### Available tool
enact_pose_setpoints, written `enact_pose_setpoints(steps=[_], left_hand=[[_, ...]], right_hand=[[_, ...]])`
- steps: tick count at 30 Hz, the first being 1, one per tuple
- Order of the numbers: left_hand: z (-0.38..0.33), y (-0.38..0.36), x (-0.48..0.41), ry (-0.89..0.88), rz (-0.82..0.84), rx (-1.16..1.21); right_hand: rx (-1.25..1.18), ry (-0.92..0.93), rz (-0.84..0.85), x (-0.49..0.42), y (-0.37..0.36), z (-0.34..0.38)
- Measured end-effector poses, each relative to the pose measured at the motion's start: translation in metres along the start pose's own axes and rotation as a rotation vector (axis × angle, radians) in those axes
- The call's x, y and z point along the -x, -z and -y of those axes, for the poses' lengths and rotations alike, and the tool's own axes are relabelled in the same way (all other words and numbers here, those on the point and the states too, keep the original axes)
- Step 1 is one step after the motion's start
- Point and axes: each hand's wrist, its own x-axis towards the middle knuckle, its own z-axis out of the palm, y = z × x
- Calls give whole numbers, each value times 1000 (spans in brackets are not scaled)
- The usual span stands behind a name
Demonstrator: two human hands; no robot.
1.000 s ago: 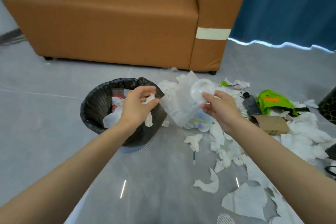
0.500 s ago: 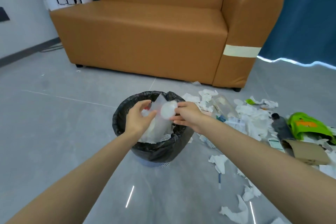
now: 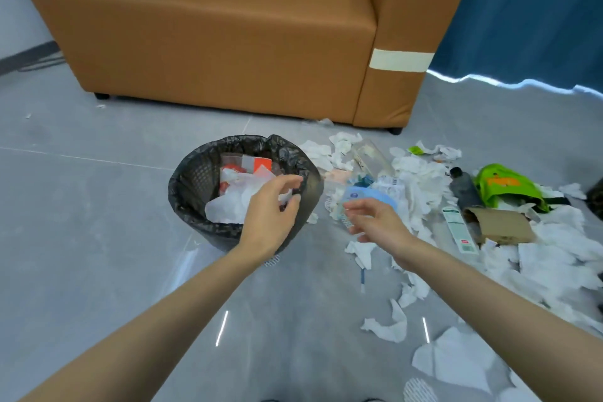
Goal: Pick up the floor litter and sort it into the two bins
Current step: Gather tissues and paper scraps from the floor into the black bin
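Clear plastic (image 3: 233, 202), released, now lies in black-lined bin (image 3: 192, 183); left hand (image 3: 269, 215) over its near rim, right hand (image 3: 375, 222) just beside it, both loosely curled, empty.

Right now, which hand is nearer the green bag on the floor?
Right. The right hand is over the scattered tissues, left of the green bag; the left hand is farther left, at the near rim of the black bin.
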Motion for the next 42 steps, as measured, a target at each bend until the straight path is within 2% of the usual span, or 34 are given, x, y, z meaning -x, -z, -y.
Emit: enact_pose_setpoints(steps=[5, 11, 16, 22, 25, 30, 34, 38, 42], left_hand=[[-4, -58, 27, -70, 189, -67], [14, -130, 65, -9, 441, -143], [36, -181, 99, -12, 722, -263], [52, -210, 122, -156, 977, -483], [61, -214, 127, -228, 970, -545], [62, -221, 125, -152, 938, -548], [65, -222, 126, -165, 968, -623], [67, -218, 126, -82, 924, -670], [70, -214, 126, 18, 876, -572]], right_hand=[[82, -149, -7, 29, 32, -66], [336, -279, 49, 61, 63, -146], [577, -267, 246, 94, 75, -207], [619, -240, 240, 111, 65, -248], [617, -204, 201, 113, 59, -256], [668, -157, 229, 109, 56, -258], [682, -172, 225, 106, 53, -257], [620, -208, 232, 109, 50, -258], [491, -217, 202, 111, 52, -254]])
